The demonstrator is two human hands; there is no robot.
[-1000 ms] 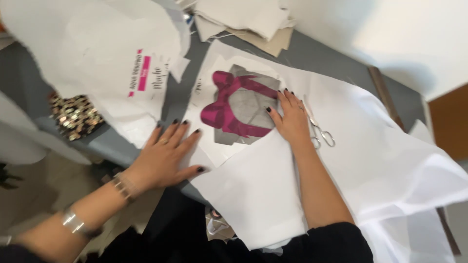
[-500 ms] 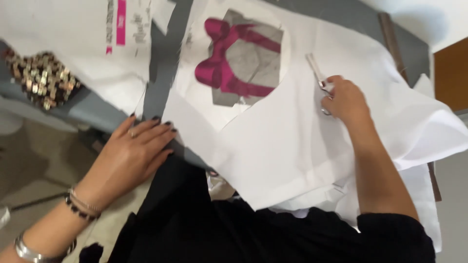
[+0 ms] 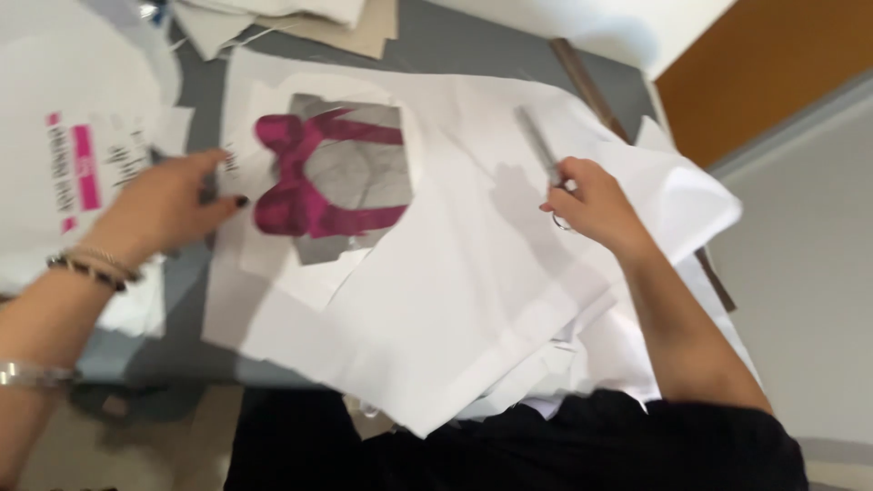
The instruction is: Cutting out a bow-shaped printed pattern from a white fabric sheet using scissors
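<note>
The grey table (image 3: 473,45) is buried under white paper sheets (image 3: 473,300). My left hand (image 3: 164,205) lies flat, fingers spread loose, pinning the sheet with the pink bow print (image 3: 309,177). My right hand (image 3: 591,205) is closed around the scissors (image 3: 541,145), blades pointing away. Picking up to cut, I judge; next I must line the blades up with the print's edge.

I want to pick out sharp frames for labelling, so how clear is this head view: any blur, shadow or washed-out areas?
Head view: soft all over with motion blur, worst on the left hand and the scissors in the right hand; the pink bow print is smeared but readable in shape; the right hand casts a faint shadow on the white paper; the paper near the top edge is washed out.
</note>
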